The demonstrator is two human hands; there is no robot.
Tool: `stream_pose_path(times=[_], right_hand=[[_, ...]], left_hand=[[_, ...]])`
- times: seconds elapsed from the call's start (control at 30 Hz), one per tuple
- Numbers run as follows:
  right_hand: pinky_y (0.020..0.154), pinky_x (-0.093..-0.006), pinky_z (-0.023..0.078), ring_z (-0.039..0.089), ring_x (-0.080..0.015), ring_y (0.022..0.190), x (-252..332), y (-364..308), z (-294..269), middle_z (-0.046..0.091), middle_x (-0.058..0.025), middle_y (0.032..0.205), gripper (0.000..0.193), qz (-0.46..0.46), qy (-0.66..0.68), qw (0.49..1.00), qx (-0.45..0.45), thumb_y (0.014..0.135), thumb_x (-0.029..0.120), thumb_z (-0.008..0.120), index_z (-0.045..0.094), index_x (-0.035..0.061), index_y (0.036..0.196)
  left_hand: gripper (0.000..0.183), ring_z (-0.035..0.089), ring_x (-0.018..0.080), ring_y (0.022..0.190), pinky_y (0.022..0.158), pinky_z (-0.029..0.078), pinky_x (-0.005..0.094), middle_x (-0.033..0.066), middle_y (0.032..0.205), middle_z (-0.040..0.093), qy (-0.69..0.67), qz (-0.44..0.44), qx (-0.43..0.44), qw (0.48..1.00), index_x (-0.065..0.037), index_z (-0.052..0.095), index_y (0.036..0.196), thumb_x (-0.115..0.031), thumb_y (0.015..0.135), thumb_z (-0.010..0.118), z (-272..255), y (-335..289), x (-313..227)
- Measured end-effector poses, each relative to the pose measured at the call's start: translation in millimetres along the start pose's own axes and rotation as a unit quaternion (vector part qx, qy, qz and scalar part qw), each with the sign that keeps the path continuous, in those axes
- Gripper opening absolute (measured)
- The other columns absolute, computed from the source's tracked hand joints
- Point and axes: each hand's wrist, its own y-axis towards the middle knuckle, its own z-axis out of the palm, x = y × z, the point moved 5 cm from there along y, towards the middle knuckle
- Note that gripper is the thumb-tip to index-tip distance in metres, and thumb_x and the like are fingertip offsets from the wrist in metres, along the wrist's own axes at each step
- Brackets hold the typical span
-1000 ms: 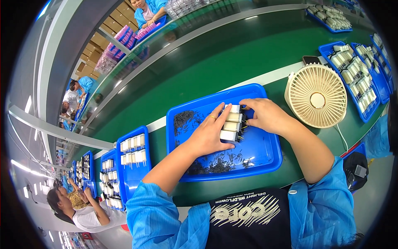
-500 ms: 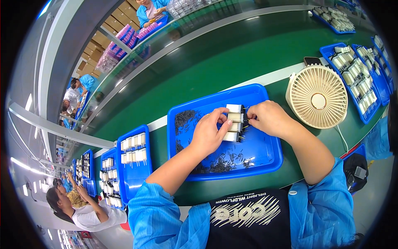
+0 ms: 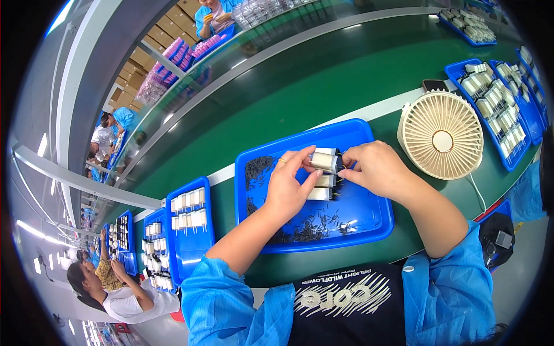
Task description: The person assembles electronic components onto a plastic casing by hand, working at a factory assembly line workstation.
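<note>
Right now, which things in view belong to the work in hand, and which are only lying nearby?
Likely in the work:
white blocks, one in the left hand
right hand, at the blocks' dark ends
blue tray beneath
small dark pieces in the tray

Likely just nearby:
cream fan
dark phone-like thing behind the fan

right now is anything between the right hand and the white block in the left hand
Nothing visible: the right hand is at the dark end of the white block, opposite the left hand.
</note>
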Motion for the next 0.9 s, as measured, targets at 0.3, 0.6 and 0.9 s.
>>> stream_pose_path(times=[0.3,0.6,0.9], right_hand=[[0.063,-0.0308,0.051,0.061,-0.0207,0.077,38.0,-21.2,-19.7,0.060,-0.0085,0.103,0.018,-0.221,0.133,0.934,-0.248,0.069,0.008,0.076,0.061,0.0040,0.078],[0.060,-0.0225,0.046,0.052,-0.0097,0.066,33.2,-24.3,10.1,0.062,-0.0091,0.096,0.035,-0.159,0.386,0.901,-0.115,0.074,0.001,0.074,0.065,0.0009,0.108],[0.064,-0.0239,0.045,0.054,-0.0128,0.074,35.2,-21.1,18.7,0.065,-0.0103,0.101,0.034,-0.187,0.380,0.904,-0.061,0.074,0.007,0.077,0.066,0.0003,0.106]], left_hand=[[0.034,0.056,0.0184,0.090,0.080,0.049,0.0305,0.0084,0.102,0.055,-0.091,0.026,-0.089,0.992,-0.004,0.057,0.104,-0.003,0.075,0.075,-36.1,-23.8,-35.9],[0.048,0.059,0.0189,0.099,0.083,0.051,0.0305,0.0109,0.109,0.058,-0.286,-0.043,-0.078,0.954,-0.001,0.052,0.126,-0.002,0.081,0.069,-20.1,-65.2,-36.3],[0.042,0.061,0.0215,0.087,0.072,0.051,0.0289,0.0137,0.105,0.062,-0.149,0.031,-0.135,0.979,-0.001,0.062,0.115,-0.008,0.076,0.075,-26.1,-71.5,-34.8]])
